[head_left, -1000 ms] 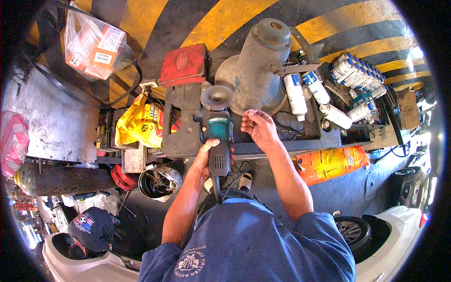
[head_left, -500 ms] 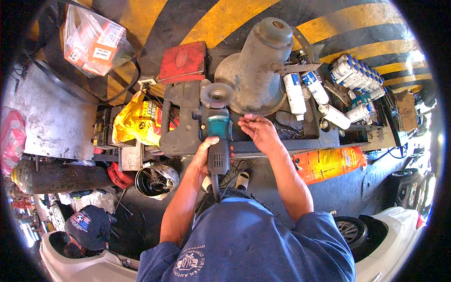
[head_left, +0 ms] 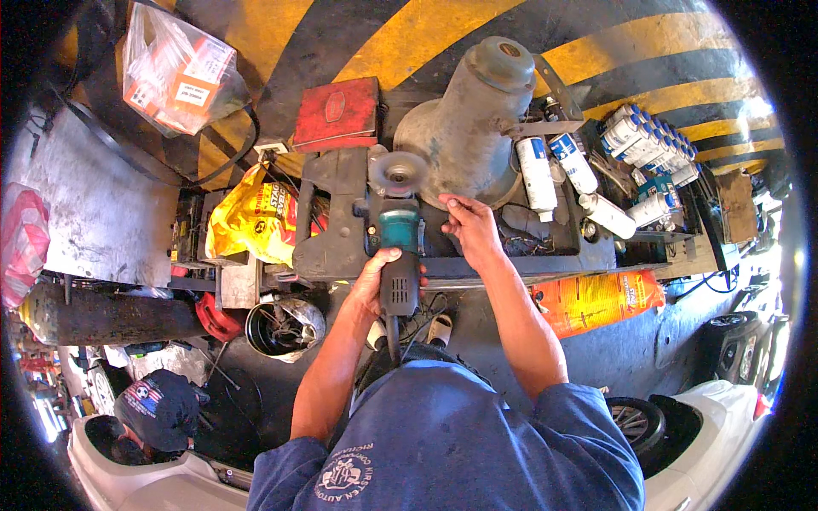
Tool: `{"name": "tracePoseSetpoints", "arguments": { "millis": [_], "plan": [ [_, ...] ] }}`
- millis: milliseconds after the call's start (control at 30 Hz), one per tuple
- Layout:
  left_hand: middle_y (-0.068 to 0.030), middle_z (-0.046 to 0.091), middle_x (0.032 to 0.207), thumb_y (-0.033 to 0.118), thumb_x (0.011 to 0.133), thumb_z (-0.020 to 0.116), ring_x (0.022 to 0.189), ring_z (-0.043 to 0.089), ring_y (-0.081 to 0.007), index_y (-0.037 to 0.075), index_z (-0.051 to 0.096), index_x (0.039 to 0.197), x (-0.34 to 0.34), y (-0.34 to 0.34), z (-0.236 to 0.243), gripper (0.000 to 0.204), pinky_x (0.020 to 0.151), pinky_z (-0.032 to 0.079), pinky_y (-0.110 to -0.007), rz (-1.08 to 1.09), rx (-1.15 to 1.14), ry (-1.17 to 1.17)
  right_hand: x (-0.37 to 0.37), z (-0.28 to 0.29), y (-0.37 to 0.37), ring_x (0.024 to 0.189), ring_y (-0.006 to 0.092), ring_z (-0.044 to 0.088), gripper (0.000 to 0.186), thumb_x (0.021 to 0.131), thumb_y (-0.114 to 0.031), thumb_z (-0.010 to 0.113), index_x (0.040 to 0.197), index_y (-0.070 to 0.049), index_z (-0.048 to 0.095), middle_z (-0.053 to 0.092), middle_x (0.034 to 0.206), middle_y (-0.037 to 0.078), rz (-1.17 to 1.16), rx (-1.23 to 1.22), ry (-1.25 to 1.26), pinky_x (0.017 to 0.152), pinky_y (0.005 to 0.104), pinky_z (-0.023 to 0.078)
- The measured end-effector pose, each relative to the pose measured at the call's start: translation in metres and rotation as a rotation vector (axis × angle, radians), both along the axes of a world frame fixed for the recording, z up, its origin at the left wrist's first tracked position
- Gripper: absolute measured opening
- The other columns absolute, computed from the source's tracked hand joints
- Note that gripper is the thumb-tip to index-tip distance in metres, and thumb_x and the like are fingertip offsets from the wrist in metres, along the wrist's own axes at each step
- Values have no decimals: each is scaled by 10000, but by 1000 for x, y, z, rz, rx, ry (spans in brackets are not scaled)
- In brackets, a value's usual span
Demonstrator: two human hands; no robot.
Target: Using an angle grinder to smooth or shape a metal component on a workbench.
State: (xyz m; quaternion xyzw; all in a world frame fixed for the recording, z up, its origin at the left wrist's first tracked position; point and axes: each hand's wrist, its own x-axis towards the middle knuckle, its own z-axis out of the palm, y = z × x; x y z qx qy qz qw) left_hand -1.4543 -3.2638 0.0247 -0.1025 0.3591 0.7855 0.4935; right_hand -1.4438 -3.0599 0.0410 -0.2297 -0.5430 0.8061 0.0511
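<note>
1. Far left, a pink and white bag [head_left: 24, 247] sits near a big flat metal sheet [head_left: 111, 204]. A long dark tank [head_left: 119, 315] lies below the sheet in the view.
2. Lower down, another person in a dark cap [head_left: 160, 409] is by a white car.
3. Up top, a see-through bag [head_left: 230, 95] has orange and white boxes in it.
4. A yellow bag [head_left: 247, 226] comes next, with a bucket [head_left: 316, 335] full of odd bits below it.
5. A red box [head_left: 338, 115] is by the far edge of the black worktop [head_left: 336, 251].
6. The left hand [head_left: 372, 279] has its fingers wrapped tight around the grinder [head_left: 398, 234].
7. The grinder is in the middle, over the near edge of the worktop. Its round disc points away from the person, and its cord hangs toward the person's tummy.
8. A big grey metal bell shape [head_left: 464, 128] stands just past the disc. I cannot tell if they touch.
9. The right hand [head_left: 475, 230] is up beside the grinder. Its fingers are bent, and I cannot tell if they pinch something tiny.
10. On the right are white and blue cans [head_left: 535, 179], and an orange and yellow bag [head_left: 596, 302] lies lower.
</note>
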Motion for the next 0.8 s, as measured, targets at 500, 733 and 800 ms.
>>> {"name": "tracePoseSetpoints", "arguments": {
  "millis": [500,733,800],
  "plan": [
    [-152,614,872,396,749,612,742,637,-280,-2,495,1036,-1,-1,-5,504,653,546,-409,-1,42,-31,-10,9,-4,816,219,645,201,814,5,618,1010,40,588,619,904,113,-120,-155,145,718,281,549],
    [-154,611,873,385,748,615,742,634,-281,2,490,1040,-2,-1,-7,497,663,540,-416,-24,71,-18,-17,14,-8,803,219,650,191,822,-47,634,978,38,566,612,878,111,-142,-96,112,684,273,555],
    [-154,612,872,386,749,615,747,633,-280,5,491,1038,-1,-1,-8,493,665,539,-415,-1,59,-32,-23,13,-10,756,207,650,193,830,-67,631,969,52,570,617,853,115,-143,-41,148,641,268,552]
  ]
}}
